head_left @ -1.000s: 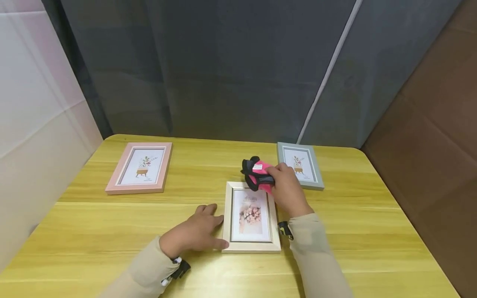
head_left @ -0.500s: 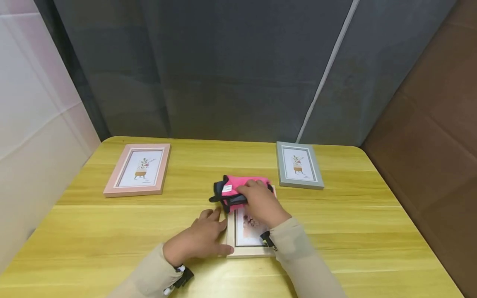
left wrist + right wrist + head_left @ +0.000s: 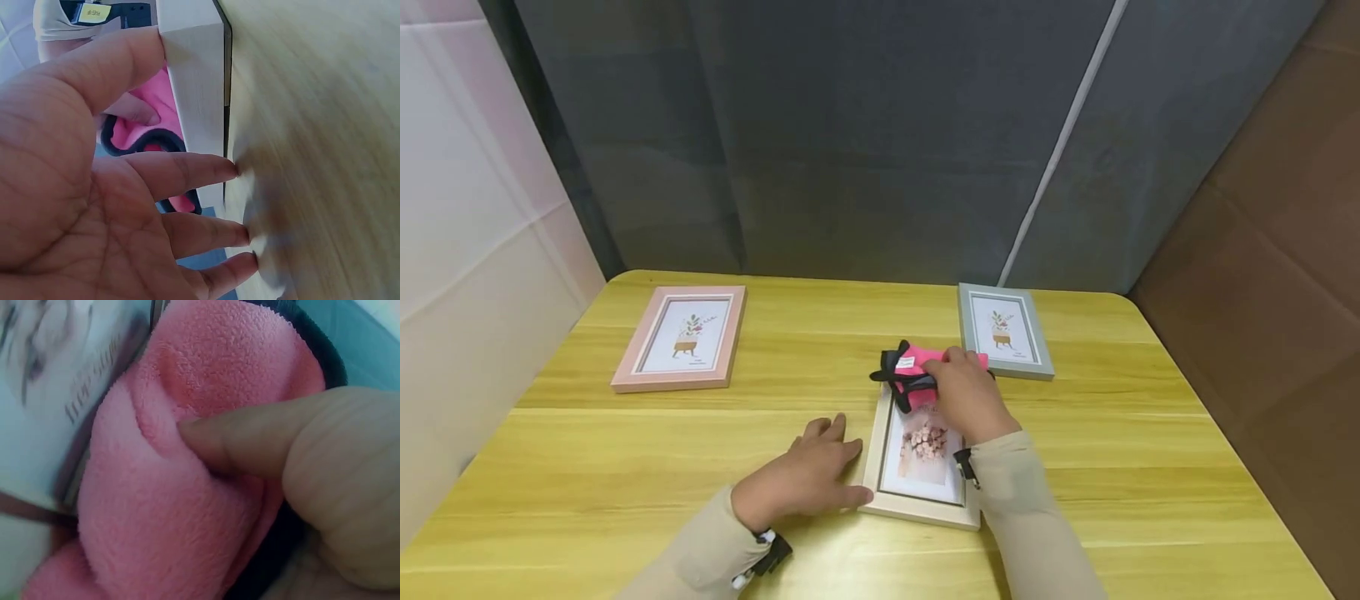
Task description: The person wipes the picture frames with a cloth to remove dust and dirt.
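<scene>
A folded pink cleaning cloth (image 3: 922, 358) with dark edging and a white label lies over the top end of a cream picture frame (image 3: 917, 510). My right hand (image 3: 967, 396) grips this cloth, and in the right wrist view the thumb presses into the fluffy pink fabric (image 3: 162, 519). The frame lies face up, slightly turned, showing a pink flower picture (image 3: 925, 442). My left hand (image 3: 808, 479) is spread at the frame's left side. Its thumb touches the lower left corner, while the other fingertips reach down to the tabletop in the left wrist view.
A pink picture frame (image 3: 625, 367) lies at the back left of the wooden table (image 3: 820, 325). At the back right is a grey-blue frame (image 3: 1041, 337), just beyond the cloth. Dark, white and brown fabric walls surround the table's far side and flanks.
The cloth went left and down across the cream frame's top, then back right. The cream frame shifted slightly right and turned a little. My left thumb stayed at its corner.
</scene>
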`<state>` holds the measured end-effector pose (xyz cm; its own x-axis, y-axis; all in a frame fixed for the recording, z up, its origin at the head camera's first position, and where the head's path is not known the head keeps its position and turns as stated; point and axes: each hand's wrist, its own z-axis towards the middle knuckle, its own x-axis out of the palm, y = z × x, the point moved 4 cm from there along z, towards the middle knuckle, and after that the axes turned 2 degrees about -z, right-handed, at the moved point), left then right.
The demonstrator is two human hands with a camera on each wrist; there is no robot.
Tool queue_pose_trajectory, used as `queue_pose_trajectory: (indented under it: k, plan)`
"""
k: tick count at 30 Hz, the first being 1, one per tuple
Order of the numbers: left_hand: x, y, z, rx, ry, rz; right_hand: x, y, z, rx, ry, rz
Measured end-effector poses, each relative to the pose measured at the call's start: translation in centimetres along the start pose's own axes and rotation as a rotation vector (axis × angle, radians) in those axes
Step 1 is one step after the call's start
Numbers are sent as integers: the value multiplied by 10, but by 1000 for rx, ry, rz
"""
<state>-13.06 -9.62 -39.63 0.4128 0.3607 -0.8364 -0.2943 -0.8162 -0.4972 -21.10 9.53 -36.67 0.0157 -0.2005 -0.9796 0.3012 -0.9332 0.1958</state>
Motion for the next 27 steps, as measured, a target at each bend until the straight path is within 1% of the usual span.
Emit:
queue_pose_trajectory:
  k: [4,7,10,12,13,17,19,21,23,25,27]
  plan:
    - [2,0,1,2,8,3,-5,-15,-2,32,8,-11]
    - [3,-1,1,3,14,13,-6,-27,-4,88,40,-20]
    - [4,-1,1,-3,18,23,-2,-32,-4,102,72,-25]
    - [5,0,0,-9,22,29,2,-25,-2,68,69,-24]
    - [5,0,0,-13,26,31,5,-19,-1,33,61,-26]
    - [5,0,0,-17,34,38,13,15,0,-125,38,-30]
    - [5,1,0,-16,31,37,14,31,-1,-172,44,-22]
    - [4,1,0,-14,24,35,14,40,-2,-178,54,-10]
    - [4,0,0,-15,23,25,11,39,-3,-161,53,-8]
    - [4,0,-1,-15,25,18,6,27,-4,-116,54,-4]
    - [4,-1,-1,-16,28,10,1,9,-5,-58,54,-10]
